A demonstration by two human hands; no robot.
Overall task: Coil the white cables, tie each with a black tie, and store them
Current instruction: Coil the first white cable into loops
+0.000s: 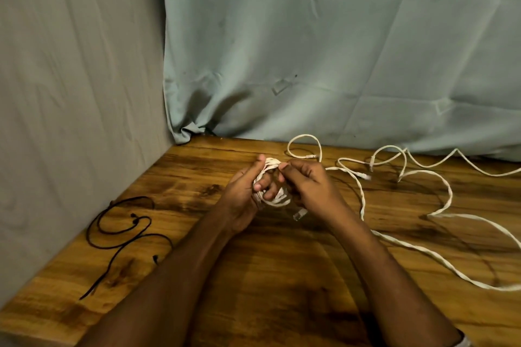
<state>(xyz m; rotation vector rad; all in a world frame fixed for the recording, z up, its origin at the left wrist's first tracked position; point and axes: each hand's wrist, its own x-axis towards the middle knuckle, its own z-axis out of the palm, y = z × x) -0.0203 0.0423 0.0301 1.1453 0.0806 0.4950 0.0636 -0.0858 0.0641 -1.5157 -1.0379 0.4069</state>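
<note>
I see my left hand [244,194] gripping the coil [275,196] above mid-desk [253,276], right hand [306,184] pinching its cable at the top; black ties [124,229] lie near left.

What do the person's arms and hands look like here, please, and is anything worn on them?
Both forearms are bare, and the left hand and right hand show no gloves, rings or watch. A pale sleeve edge shows at the frame's bottom right.
</note>
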